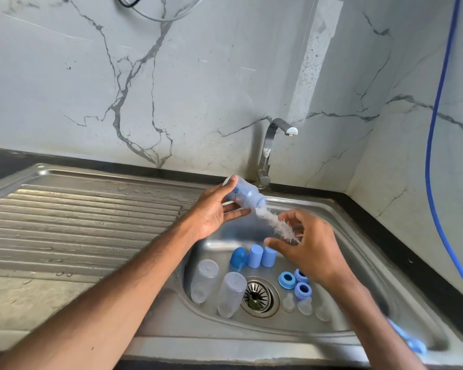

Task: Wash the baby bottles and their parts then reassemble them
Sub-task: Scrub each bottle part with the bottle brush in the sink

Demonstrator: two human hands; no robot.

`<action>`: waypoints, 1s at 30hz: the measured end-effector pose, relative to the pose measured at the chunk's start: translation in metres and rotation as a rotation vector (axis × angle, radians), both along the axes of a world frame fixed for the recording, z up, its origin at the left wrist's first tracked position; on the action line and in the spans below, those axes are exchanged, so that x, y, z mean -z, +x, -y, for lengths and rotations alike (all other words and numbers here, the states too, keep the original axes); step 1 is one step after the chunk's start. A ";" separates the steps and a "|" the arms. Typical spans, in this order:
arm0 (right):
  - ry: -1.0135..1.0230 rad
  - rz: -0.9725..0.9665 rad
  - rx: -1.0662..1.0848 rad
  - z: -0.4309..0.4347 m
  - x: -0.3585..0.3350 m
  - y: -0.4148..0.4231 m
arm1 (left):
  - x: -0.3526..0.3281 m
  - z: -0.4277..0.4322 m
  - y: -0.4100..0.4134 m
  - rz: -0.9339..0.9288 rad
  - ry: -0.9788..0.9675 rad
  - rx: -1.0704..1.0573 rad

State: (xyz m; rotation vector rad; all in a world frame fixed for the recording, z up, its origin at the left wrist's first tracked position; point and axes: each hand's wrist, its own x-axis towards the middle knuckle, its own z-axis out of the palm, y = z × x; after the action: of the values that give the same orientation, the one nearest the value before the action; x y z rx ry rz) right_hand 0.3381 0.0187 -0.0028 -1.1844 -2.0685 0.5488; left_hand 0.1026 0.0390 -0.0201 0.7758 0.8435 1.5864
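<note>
At the near right rim of the sink (251, 343) lies a blurred blue thing (413, 341); I cannot tell what it is. In the basin, three clear teats (305, 306) sit in a row right of the drain (258, 296). Two clear bottles (231, 293) with no tops are side by side left of it. Just beyond the teats are three blue rings (286, 279), one partly hidden by the right wrist. Farther on is a row of three blue caps (254, 256), the left one darker and domed.

Above the far half of the basin, the right hand (310, 244) pinches the near end of a brush (275, 222) between its thumb and curled fingers. The bristles are white and shaggy, and their far tip is inside the mouth of a third bottle (247, 194). That one is translucent with a bluish tint and blue print. It is tilted, base toward the far left and mouth toward the near right. The left hand (214, 209) holds it clamped, thumb on the base and fingers underneath.

Just behind it rises the steel tap (267, 153), its spout turned right. A wet ribbed drainboard (78, 222) stretches left. Beyond the dark worktop (385, 236) is a veined marble wall (198, 76), and a blue hose (436, 129) hangs at the right.
</note>
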 end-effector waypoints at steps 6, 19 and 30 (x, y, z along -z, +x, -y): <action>-0.578 -0.478 -0.085 -0.009 -0.011 0.006 | -0.007 0.004 0.003 0.021 0.108 0.135; -0.338 -0.357 -0.026 0.001 -0.014 -0.001 | -0.007 0.005 0.001 -0.053 0.047 0.033; -0.560 -0.432 0.027 -0.001 -0.017 0.011 | -0.007 0.000 0.014 -0.139 0.126 0.074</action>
State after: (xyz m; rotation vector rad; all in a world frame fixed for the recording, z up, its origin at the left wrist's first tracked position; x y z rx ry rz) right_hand 0.3489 0.0201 0.0145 -1.2496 -1.5679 1.3048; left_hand 0.1165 0.0387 -0.0127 1.0056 0.8106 1.5442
